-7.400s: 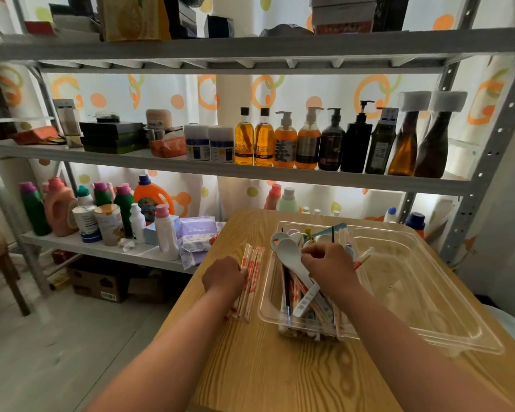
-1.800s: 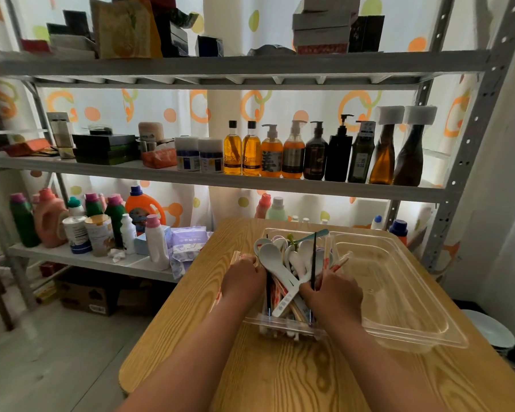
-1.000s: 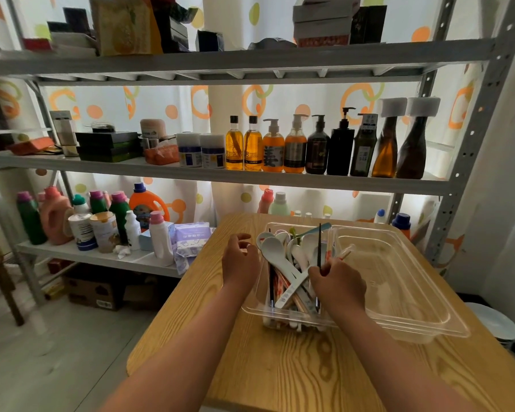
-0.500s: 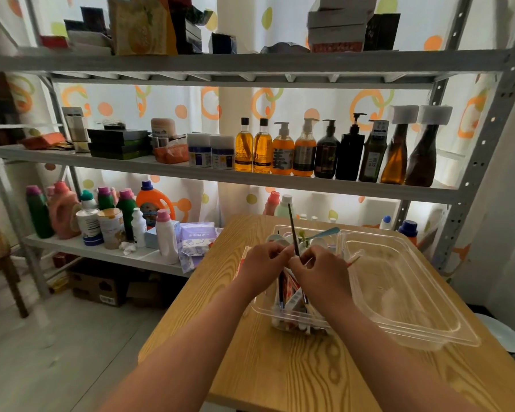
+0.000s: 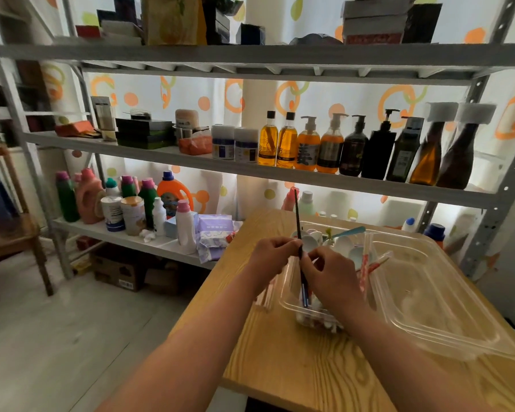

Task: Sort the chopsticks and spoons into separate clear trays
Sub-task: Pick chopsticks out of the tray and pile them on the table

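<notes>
Gripping a thin black chopstick point(image 5: 297, 221) at its middle with the left hand point(image 5: 272, 254), fingers curled; pinching the same stick just below with the right hand point(image 5: 330, 273). Held almost upright over the narrow clear plastic tray point(image 5: 288, 298), lower end reaching into it, near white plastic spoons point(image 5: 343, 243). Touching that tray's right side, a wide clear plastic tray point(image 5: 428, 307); just left, paper-wrapped chopsticks point(image 5: 265, 295).

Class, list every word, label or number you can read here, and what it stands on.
"姜": as it seems, large on the orange pump bottle.
Labels on the other shelf bottles, the purple packet and the cardboard box: too blurred to read.
</notes>
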`<state>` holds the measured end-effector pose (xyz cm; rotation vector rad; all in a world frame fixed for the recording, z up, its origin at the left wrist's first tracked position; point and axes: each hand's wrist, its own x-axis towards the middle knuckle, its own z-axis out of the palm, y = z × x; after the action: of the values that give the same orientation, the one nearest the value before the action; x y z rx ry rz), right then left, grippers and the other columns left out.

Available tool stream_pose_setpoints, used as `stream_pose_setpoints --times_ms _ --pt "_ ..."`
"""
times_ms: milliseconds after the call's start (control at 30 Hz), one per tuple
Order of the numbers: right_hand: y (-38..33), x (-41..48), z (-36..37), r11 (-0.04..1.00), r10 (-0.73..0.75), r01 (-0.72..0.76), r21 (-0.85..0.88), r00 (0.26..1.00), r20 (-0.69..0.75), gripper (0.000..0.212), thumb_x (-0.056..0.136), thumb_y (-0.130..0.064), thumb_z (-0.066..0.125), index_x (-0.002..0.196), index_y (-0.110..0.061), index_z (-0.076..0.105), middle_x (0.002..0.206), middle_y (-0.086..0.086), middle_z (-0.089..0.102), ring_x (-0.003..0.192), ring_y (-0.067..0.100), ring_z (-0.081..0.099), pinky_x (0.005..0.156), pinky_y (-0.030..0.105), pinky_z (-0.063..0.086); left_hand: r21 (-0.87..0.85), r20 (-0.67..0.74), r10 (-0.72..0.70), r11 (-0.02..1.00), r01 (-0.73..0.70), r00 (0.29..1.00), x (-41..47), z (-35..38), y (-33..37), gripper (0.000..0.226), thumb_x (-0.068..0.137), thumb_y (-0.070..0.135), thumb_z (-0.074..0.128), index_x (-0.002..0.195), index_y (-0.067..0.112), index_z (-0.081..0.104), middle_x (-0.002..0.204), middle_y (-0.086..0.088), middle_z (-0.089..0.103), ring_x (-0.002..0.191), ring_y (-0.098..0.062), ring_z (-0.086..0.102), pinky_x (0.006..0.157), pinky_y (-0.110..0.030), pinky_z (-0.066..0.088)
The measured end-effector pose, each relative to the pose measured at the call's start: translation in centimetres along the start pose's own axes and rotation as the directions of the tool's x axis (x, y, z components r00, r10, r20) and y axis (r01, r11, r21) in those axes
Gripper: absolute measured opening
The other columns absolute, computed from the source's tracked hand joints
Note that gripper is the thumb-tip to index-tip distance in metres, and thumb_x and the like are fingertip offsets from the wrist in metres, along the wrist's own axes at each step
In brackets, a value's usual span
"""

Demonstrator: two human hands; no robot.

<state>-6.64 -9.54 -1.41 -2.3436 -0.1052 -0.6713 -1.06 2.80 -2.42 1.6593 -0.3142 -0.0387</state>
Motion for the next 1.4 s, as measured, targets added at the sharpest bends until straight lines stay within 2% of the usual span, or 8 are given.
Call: stream_pose_setpoints --times_ms 100,267,400,600,900,1067,1233,1400 --pt "-0.1 0.0 0.1 1.0 0.004 -0.004 0.006 1.0 0.003 0.016 0.093 -0.025 0.053 0.081 -0.016 0.057 0.074 -0.002 0.058 0.067 0.012 0.059 0.067 0.022 0.05 0.034 -0.116 -0.009 0.999 0.013 0.993 0.7 -1.6 -0.2 0.02 0.093 0.032 0.059 0.088 0.018 0.072 0.078 0.002 0.071 0.076 -0.016 0.066 0.076 -0.033 0.052" --pt "0.2 0.3 0.4 1.0 0.02 -0.02 -0.006 1.0 0.0 0.019 0.095 -0.023 0.052 0.09 -0.009 0.063 0.078 -0.001 0.058 0.066 0.009 0.055 0.057 0.007 0.037 0.356 -0.373 -0.043 0.916 0.186 0.927 2.1 -4.8 -3.7 0.024 0.09 0.03 0.059 0.1 0.013 0.073 0.097 -0.003 0.072 0.092 -0.02 0.065 0.083 -0.031 0.05" --pt "0.5 0.6 0.8 0.999 0.029 -0.029 -0.013 1.0 -0.011 0.02 0.094 -0.024 0.052 0.089 -0.009 0.064 0.077 0.001 0.06 0.067 0.013 0.056 0.062 0.016 0.044 0.618 -0.407 -0.124 0.692 0.373 0.905 2.5 -6.3 -6.2 0.028 0.09 0.038 0.056 0.098 0.014 0.07 0.097 -0.004 0.07 0.09 -0.024 0.065 0.08 -0.036 0.052" --pt "1.0 0.8 0.4 1.0 0.02 -0.019 -0.009 1.0 0.017 0.015 0.094 -0.024 0.053 0.084 -0.015 0.059 0.074 -0.003 0.058 0.062 0.004 0.054 0.057 0.009 0.04 0.772 -0.349 -0.14 0.517 0.369 0.927 2.8 -5.5 -7.4 0.031 0.092 0.039 0.05 0.103 0.015 0.066 0.106 -0.005 0.067 0.099 -0.025 0.062 0.078 -0.033 0.049" --pt "1.8 0.5 -0.5 0.998 0.056 -0.057 0.018 0.998 0.034 0.014 0.094 -0.023 0.051 0.085 -0.015 0.059 0.072 -0.006 0.056 0.064 0.001 0.052 0.056 0.01 0.037 0.771 -0.322 -0.144 0.534 0.348 0.936 3.3 -4.7 -7.2 0.031 0.092 0.043 0.052 0.105 0.018 0.064 0.109 -0.003 0.065 0.101 -0.022 0.06 0.076 -0.031 0.043" --pt "2.4 0.5 -0.8 0.997 0.075 -0.075 0.022 0.997 0.006 0.015 0.093 -0.022 0.053 0.079 -0.018 0.057 0.067 -0.009 0.054 0.064 0.009 0.056 0.057 0.014 0.041 0.776 -0.312 -0.127 0.538 0.33 0.941 3.3 -4.2 -6.9 0.028 0.092 0.042 0.053 0.103 0.018 0.062 0.108 -0.004 0.065 0.101 -0.023 0.06 0.08 -0.032 0.045" --pt "2.8 0.7 -1.3 0.996 0.089 -0.089 0.013 0.995 -0.034 0.014 0.091 -0.021 0.054 0.082 -0.015 0.061 0.069 -0.008 0.054 0.062 0.001 0.051 0.057 0.014 0.04 0.789 -0.315 -0.099 0.526 0.318 0.944 3.3 -4.0 -6.5 0.036 0.094 0.046 0.047 0.109 0.017 0.063 0.109 -0.004 0.065 0.1 -0.022 0.06 0.076 -0.032 0.043" --pt "3.5 1.0 -2.1 0.992 0.112 -0.115 -0.048 0.991 -0.069 0.013 0.091 -0.022 0.055 0.083 -0.014 0.061 0.077 -0.001 0.059 0.065 0.008 0.052 0.053 0.009 0.035 0.735 -0.36 0.022 0.623 0.269 0.933 3.3 -3.5 -5.2 0.029 0.095 0.038 0.045 0.104 0.016 0.062 0.105 -0.005 0.067 0.095 -0.023 0.06 0.073 -0.031 0.042"
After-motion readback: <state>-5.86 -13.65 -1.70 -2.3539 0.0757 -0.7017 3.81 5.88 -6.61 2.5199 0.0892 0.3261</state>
